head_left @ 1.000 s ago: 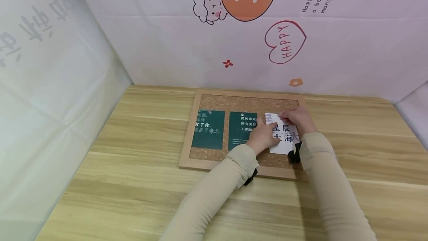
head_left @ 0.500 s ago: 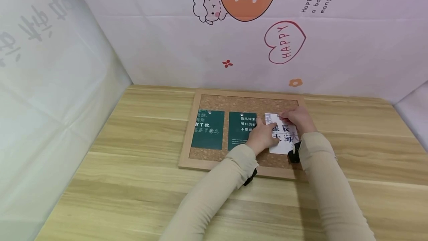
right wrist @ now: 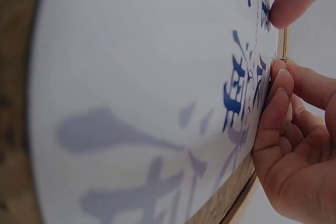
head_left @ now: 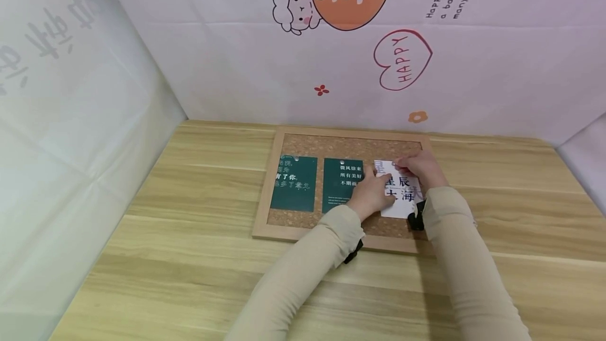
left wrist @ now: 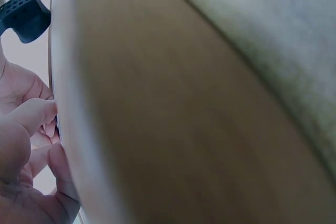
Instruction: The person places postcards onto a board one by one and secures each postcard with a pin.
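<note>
A white card (head_left: 394, 211) with dark blue characters lies on the right part of a cork board (head_left: 350, 145). Fingers of my left hand (head_left: 371, 193) spread over the card's left side and press on it, also covering a corner of the middle green card (head_left: 337, 193). At the card's top edge my right hand (head_left: 423, 168) has its fingers curled, pinching what looks like a small pushpin (head_left: 394, 163), mostly hidden by the fingertips. In the right wrist view, that hand (right wrist: 299, 145) meets the far edge of the card, beside a left fingertip.
Another green card (head_left: 295, 196) is on the board's left part, with a small pin at its top, as on the middle one. The board's wooden frame (head_left: 291, 233) lies on a wood-grain table (head_left: 189, 257). White printed cloth (head_left: 246, 78) rises behind and at the sides.
Both hands stay at the white card almost without moving. The right fingers remain at its top edge; only the view shifts very slightly.
</note>
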Available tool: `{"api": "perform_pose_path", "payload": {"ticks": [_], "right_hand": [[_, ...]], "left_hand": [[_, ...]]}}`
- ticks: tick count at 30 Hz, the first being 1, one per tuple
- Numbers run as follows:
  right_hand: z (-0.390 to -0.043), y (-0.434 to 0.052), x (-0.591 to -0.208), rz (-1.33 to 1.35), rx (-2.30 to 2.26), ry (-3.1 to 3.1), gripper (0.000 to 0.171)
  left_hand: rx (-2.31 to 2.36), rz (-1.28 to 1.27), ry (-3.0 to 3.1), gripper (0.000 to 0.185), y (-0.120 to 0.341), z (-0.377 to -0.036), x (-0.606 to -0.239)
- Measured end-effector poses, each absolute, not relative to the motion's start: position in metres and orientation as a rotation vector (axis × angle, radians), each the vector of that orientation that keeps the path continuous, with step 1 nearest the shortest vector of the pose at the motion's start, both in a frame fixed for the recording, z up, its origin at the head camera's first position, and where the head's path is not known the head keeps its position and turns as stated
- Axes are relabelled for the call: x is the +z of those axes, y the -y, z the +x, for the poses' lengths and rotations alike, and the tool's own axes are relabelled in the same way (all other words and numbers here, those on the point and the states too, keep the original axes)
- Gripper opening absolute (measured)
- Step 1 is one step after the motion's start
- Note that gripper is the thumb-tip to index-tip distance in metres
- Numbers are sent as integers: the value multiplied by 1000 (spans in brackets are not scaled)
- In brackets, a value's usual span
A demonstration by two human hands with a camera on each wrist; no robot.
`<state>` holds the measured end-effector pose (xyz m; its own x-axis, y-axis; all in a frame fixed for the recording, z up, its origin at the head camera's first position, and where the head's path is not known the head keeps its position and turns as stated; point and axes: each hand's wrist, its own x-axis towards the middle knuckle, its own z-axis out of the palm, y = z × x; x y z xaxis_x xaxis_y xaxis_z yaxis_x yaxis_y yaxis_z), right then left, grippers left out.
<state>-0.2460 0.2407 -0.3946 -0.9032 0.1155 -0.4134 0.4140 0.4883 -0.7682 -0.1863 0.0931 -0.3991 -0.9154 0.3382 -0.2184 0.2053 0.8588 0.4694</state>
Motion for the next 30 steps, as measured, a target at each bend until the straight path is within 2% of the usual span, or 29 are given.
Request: {"api": "perform_pose_path", "payload": {"ticks": [6,13,23,30], "right_hand": [[-246,-242,-394,441,-1393,-2417,20],[-247,-241,-394,416,-1344,-2446,34],[-244,-241,-392,396,-1372,-2418,36],[-243,-240,-391,397,-1383,-2402,40]], "left_hand": [[623,444,-2740,57,-92,-187,-400],[620,492,-2747,58,-91,-191,-405],[453,695,-2873,52,-86,-194,-414],[421,710,-2827,56,-82,-196,-420]]}}
